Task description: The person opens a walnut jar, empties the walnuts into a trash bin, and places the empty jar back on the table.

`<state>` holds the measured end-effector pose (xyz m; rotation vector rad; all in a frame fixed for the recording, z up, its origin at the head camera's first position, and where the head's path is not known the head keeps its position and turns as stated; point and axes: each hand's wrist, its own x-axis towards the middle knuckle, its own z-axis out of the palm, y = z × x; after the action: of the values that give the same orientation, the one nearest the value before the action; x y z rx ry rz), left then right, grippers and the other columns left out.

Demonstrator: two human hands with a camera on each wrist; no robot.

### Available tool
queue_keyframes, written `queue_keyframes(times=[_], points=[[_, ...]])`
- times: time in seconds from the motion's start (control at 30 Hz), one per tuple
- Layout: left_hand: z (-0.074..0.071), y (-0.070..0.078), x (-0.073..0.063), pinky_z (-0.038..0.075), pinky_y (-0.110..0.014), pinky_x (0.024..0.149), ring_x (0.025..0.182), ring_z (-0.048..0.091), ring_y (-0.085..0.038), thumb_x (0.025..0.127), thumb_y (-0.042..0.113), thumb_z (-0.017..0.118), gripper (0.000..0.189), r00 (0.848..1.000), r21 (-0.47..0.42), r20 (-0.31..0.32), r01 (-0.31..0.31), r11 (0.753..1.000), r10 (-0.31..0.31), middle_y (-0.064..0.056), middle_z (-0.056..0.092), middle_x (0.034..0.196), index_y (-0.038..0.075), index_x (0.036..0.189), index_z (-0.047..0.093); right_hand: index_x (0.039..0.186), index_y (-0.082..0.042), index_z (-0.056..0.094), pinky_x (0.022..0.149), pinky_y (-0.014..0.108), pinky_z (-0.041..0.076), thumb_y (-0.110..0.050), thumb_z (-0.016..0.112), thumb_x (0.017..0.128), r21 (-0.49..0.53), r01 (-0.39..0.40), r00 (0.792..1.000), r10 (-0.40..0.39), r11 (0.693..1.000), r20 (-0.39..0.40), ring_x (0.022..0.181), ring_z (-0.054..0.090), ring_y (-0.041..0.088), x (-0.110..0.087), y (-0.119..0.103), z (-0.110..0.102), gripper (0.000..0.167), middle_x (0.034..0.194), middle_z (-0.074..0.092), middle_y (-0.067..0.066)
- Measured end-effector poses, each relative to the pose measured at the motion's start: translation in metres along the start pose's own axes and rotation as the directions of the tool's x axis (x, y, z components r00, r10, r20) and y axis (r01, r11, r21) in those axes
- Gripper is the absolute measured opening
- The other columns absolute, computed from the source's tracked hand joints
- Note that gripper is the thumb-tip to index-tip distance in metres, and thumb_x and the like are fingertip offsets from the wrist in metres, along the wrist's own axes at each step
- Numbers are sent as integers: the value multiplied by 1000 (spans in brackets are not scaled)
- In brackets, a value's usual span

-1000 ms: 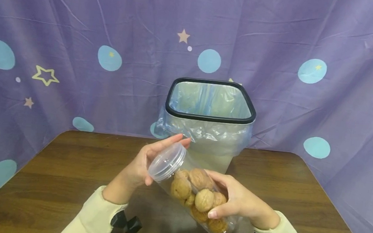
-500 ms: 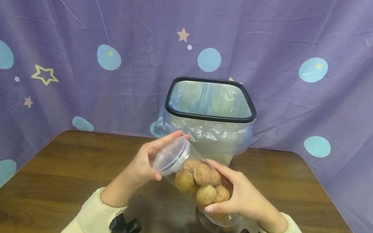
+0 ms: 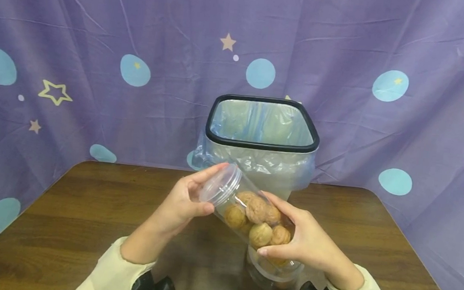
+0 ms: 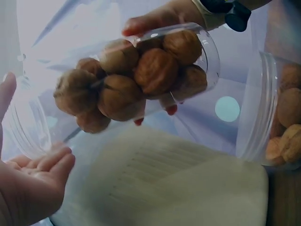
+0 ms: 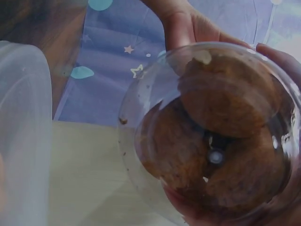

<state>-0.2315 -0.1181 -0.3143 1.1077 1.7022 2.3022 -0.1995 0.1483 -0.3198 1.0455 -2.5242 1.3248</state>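
Note:
My right hand (image 3: 310,239) grips a clear plastic jar (image 3: 248,183) around its lower body, thumb in front. Several whole walnuts (image 3: 260,235) lie inside, bunched towards the base. The jar tilts with its translucent screw lid (image 3: 218,185) up and to the left. At that lid is my left hand (image 3: 181,200), thumb on the near edge and fingers curled round the far side. Close below the held jar stands a second lidded jar (image 3: 272,277); the left wrist view shows walnuts (image 4: 289,106) in it. From the right wrist, the held jar's round base (image 5: 216,155) faces the camera.
Behind the jars, a pale waste bin (image 3: 279,193) with a black rim (image 3: 261,145) stands at the back of the brown wooden table (image 3: 105,217). A bluish clear bag (image 3: 255,163) lines it. A purple curtain (image 3: 172,66) hangs beyond.
The held jar has risen and shifted slightly right, uncovering more of the jar beneath. My left hand has closed in on the lid, its thumb moving up onto the near edge.

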Motion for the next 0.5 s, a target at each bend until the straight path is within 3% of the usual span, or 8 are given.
queue_keyframes(times=[0.3, 0.5], points=[[11, 13, -4, 50, -24, 88, 102, 60, -13, 71, 31, 82, 97, 986, 63, -127, 113, 992, -104, -13, 60, 117, -15, 139, 31, 143, -23, 40, 82, 26, 53, -30, 86, 67, -15, 15, 999, -15, 1000, -41, 99, 61, 11, 2, 2, 2, 90, 122, 61, 0], [16, 14, -4, 49, -23, 89, 101, 60, -10, 69, 37, 83, 98, 961, 95, -228, 183, 978, -158, -31, 52, 126, -14, 138, 34, 143, -21, 41, 84, 26, 52, -30, 88, 64, -102, 42, 994, -52, 994, -97, 99, 61, 10, 3, 4, 6, 93, 123, 61, 0]])
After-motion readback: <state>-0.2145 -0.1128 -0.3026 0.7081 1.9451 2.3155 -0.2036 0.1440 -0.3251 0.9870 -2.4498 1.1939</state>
